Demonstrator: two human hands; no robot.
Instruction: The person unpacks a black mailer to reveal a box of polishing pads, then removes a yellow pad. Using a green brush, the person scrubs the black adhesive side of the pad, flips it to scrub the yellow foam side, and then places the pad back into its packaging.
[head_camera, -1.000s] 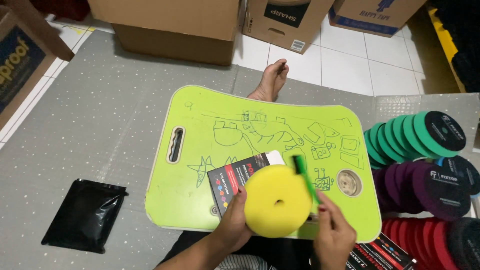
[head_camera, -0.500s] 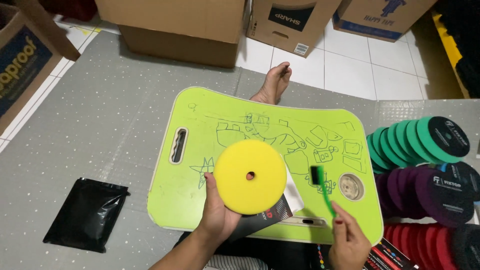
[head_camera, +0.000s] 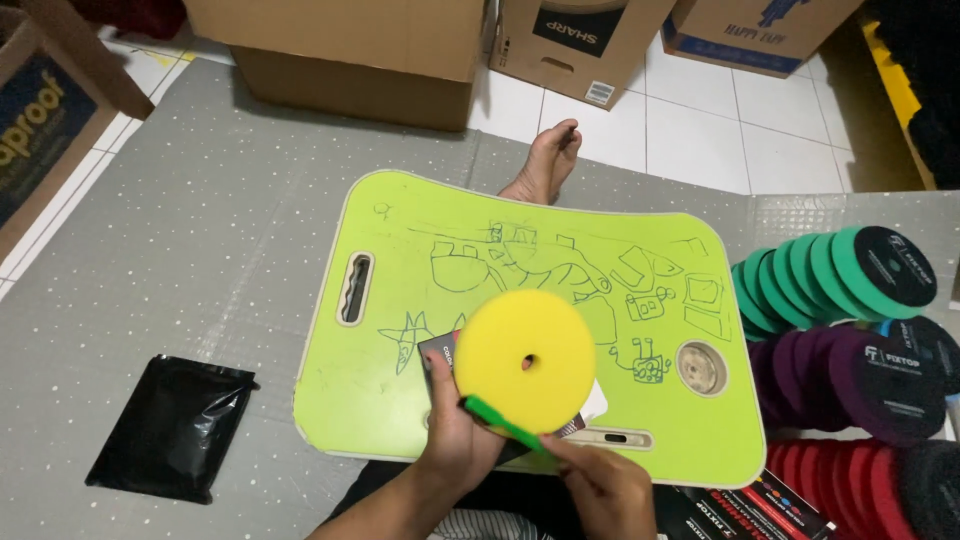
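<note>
My left hand (head_camera: 455, 430) closed around the yellow foam pad (head_camera: 525, 360), held upright above the green lap tray (head_camera: 400, 220); my right hand (head_camera: 600, 490) pinched a green brush (head_camera: 500, 422) at its lower edge. Stacked pads (head_camera: 830, 275) lay beside the tray, untouched.

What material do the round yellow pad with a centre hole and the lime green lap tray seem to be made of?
Round yellow pad: likely soft foam; matte, glare-free face with a small centre hole. The left hand holds it.

Lime green lap tray: probably hard plastic; smooth, flat, with a moulded handle slot and pen doodles on its surface.
</note>
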